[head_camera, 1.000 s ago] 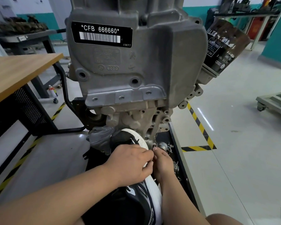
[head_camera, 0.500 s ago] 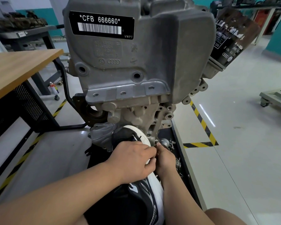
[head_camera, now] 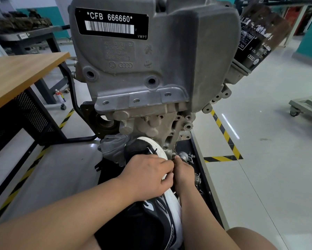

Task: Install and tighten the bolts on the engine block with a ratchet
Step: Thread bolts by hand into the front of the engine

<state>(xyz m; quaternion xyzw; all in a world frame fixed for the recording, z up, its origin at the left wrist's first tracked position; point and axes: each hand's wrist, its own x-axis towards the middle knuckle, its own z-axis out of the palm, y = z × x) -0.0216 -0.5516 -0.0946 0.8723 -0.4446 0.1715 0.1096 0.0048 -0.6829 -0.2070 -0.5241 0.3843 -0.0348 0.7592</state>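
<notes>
Left hand (head_camera: 148,175) and right hand (head_camera: 184,173) meet, fingers curled, at 6 o'clock under the engine block (head_camera: 151,69) — bolt hidden, can't tell what either holds. Start threads by finger, square, before the ratchet. Tabletop (head_camera: 21,76) at 9; shoe (head_camera: 139,149) crowds the hands; oil filter (head_camera: 256,38) at 1.

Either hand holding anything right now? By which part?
Cannot tell. Left hand and right hand meet with curled fingers at the engine block's lower edge; anything pinched there is hidden.
</notes>
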